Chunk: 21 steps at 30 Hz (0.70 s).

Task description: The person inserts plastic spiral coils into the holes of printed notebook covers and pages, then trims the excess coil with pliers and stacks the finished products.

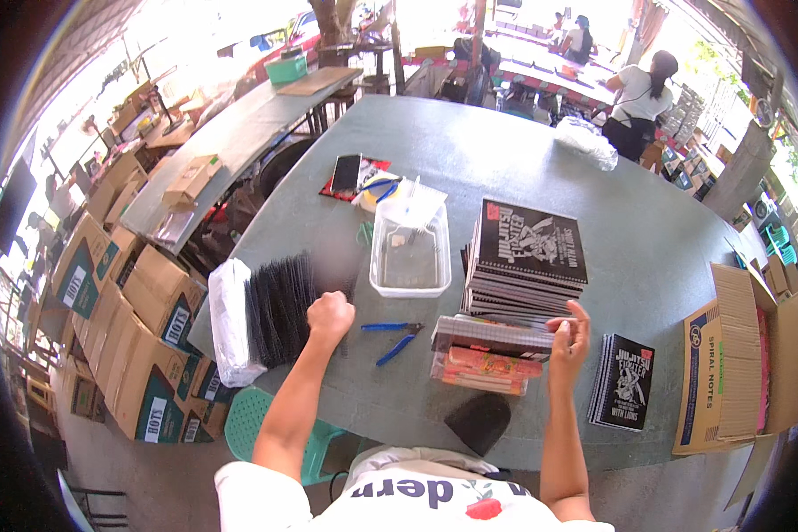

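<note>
My left hand [331, 316] is closed in a fist beside a bundle of black spiral binding coils [279, 306]; what it holds, if anything, is hidden, and a dark blur hangs just above it. At the right end of a spiral notebook [496, 333] my right hand [567, 341] has its fingers partly spread, touching or very near its edge. That notebook leans against a stack of black-covered spiral notebooks [528, 244]. Orange-red printed pieces [486, 371] lie in front of it. Blue-handled pliers [395, 340] rest between my hands.
A clear plastic tub [410, 257] stands mid-table, near a phone [353, 170] and a roll of tape [379, 190]. A smaller notebook pile [622, 381] lies right, beside an open carton [740, 363]. White wrap [233, 321] borders the coils. Cartons [151, 377] and a green stool [279, 430] are left.
</note>
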{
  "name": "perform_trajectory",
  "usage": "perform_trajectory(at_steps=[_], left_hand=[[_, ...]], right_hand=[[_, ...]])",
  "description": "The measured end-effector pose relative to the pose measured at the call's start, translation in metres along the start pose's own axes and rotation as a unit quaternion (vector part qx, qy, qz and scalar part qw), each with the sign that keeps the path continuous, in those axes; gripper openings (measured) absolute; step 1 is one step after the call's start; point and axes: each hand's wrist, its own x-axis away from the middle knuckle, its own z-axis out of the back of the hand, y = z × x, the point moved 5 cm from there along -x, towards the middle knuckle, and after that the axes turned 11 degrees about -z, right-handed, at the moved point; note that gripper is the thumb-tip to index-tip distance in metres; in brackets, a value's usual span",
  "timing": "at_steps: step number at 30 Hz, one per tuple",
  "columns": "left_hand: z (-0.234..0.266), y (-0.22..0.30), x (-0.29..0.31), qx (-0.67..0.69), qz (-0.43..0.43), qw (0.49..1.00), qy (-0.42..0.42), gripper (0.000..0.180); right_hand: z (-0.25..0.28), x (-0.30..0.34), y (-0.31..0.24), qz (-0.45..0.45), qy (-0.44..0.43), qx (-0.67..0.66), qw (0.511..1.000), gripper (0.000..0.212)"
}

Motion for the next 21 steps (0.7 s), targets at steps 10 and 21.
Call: perform_trajectory(at_steps=[10, 21], left_hand=[[0.037, -0.025, 0.036, -0.011, 0.026, 0.998, 0.056, 0.034], [0.067, -0.024, 0.081, 0.493, 0.001, 0.803, 0.335, 0.026]], right_hand=[[-0.104, 0.067, -0.102, 0.338, -0.165, 0.385, 0.843, 0.054], [-0.074, 0.083, -0.073, 0.421, -0.171, 0.278, 0.846, 0.032]])
